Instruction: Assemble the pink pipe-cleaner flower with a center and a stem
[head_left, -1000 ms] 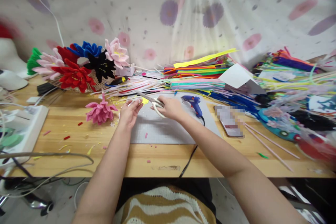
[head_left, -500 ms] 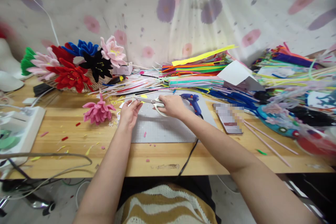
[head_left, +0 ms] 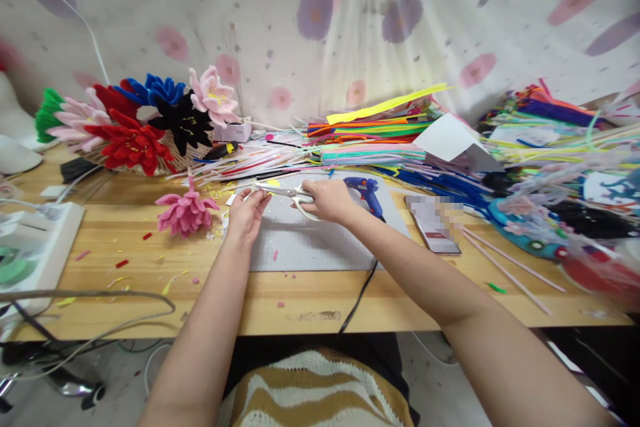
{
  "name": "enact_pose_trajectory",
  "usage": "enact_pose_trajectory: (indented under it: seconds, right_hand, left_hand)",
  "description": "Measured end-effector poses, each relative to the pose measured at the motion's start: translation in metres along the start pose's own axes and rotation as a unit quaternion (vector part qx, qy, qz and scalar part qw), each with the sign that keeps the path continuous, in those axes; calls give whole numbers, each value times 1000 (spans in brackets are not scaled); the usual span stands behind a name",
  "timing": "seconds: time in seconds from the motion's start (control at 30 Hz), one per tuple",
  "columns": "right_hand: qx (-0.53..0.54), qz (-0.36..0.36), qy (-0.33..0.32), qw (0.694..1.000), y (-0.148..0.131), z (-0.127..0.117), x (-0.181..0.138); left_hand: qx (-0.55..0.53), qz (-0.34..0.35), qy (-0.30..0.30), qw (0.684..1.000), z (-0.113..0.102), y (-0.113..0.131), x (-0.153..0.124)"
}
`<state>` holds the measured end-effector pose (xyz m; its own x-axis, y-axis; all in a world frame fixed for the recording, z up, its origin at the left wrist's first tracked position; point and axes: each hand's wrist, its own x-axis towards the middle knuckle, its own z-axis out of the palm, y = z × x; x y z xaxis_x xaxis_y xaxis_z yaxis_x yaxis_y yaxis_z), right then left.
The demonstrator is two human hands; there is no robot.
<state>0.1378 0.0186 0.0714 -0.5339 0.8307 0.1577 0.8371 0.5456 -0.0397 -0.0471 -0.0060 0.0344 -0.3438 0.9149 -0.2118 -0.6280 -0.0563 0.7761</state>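
My right hand point(head_left: 327, 200) is wrapped round the white handles of a pair of scissors point(head_left: 286, 192), whose blades point left. At the blade tips, my left hand point(head_left: 249, 212) is closed in a pinch on something too small to make out. Both hands are over the grey cutting mat point(head_left: 310, 247). A blue hot glue gun point(head_left: 367, 192) lies on the mat to the right of my right hand. Left of my left hand, a pink fuzzy flower point(head_left: 187, 212) rests on the table with its stem end up.
Fuzzy flowers point(head_left: 135, 140) in red, black, blue and pink fill a basket at back left. Bundles of pipe cleaners point(head_left: 370, 153) line the back. A phone point(head_left: 434, 227) lies right of the mat, a white power strip point(head_left: 60, 247) at left. Scraps dot the wooden table point(head_left: 150, 307).
The view has shifted very slightly. Both hands and the scissors keep nearly the same position.
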Motion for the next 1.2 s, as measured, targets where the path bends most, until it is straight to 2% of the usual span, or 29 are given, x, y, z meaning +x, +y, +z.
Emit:
enact_pose_trajectory:
  seconds: [0.23,0.37,0.53,0.67,0.8,0.87,0.9,1.0,1.07,1.13,1.2]
  right_hand:
    - [3,5,-9,1000,2,2,2]
    - [25,24,12,999,4,3,4]
    - [95,81,26,992,4,0,7]
    - [148,112,20,982,3,-3,9]
    - [230,135,23,963,5,1,12]
    - [322,135,24,937,4,6,15]
    - [386,129,20,913,3,9,17]
    - [579,105,-7,809,-4,13,21]
    - [653,106,-21,750,-11,14,24]
    - [686,115,-23,718,-16,13,25]
    - [702,122,-20,701,-20,14,27]
  left_hand:
    - [-6,-8,9,1000,4,2,-3]
    - [7,4,14,1000,4,3,-5]
    - [58,38,-10,998,2,2,-5]
    - [111,64,-3,992,3,0,-5]
    - [170,100,-15,980,3,-3,-6]
    - [198,105,-27,974,4,-4,-7]
    - [211,105,-34,971,4,-5,-7]
    - [233,92,-49,967,7,-4,-10]
    - [238,77,-52,967,10,-3,-12]
    - [244,60,-49,967,12,-1,-14]
    - [249,47,-48,966,13,1,-15]
